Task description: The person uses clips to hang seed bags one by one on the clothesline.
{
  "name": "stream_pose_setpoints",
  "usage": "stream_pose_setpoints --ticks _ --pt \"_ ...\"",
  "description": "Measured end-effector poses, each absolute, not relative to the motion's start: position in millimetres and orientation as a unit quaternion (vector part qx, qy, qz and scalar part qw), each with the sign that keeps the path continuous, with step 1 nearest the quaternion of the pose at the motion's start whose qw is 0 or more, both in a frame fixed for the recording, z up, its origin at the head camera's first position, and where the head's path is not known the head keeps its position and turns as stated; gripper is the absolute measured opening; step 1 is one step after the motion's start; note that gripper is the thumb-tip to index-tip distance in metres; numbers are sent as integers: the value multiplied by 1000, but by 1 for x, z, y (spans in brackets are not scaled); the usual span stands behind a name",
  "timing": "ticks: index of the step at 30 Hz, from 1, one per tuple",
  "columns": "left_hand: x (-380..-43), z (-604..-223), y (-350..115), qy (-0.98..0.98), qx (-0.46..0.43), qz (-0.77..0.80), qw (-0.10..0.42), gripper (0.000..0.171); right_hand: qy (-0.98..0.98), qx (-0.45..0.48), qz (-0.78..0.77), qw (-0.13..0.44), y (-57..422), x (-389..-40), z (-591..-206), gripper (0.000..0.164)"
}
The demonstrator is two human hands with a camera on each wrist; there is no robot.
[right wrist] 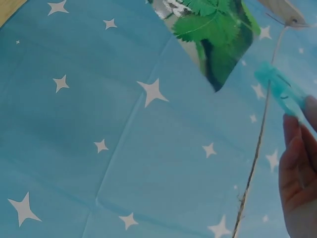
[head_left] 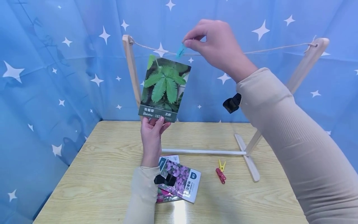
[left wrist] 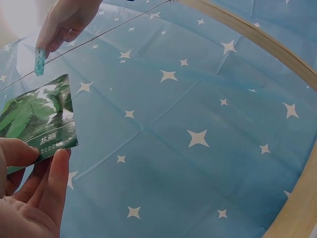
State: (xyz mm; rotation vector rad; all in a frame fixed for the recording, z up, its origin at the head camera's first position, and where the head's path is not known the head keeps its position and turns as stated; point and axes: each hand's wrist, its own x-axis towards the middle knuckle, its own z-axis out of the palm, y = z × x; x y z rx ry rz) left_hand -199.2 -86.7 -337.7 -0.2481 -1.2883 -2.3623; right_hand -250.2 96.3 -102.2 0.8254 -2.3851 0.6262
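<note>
My left hand (head_left: 151, 138) grips a seed packet (head_left: 165, 84) by its lower edge, thumb in front. A green fern-like leaf is pictured on the packet, which leans a little to the right. Above it, my right hand (head_left: 216, 40) pinches a teal clothespin (head_left: 181, 50) between thumb and fingers. The clothespin's lower end overlaps a thin string (head_left: 274, 49) strung between two wooden posts; whether it is clipped on, I cannot tell. In the right wrist view a gap shows between the packet (right wrist: 213, 34) and the clothespin (right wrist: 282, 89).
More seed packets (head_left: 179, 177), the top one with purple flowers, lie overlapping on the wooden table (head_left: 98, 174). A yellow clothespin (head_left: 222, 165) and a red clothespin (head_left: 220, 176) lie right of them. A white rod (head_left: 204, 151) joins the frame near its right foot (head_left: 251, 168).
</note>
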Motion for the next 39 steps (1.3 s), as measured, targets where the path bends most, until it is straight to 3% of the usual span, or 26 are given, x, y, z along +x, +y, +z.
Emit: stream_pose_setpoints --ticks 39 --pt "-198 -340 -78 -487 -89 -847 193 41 -899 337 187 210 86 -251 -100 24"
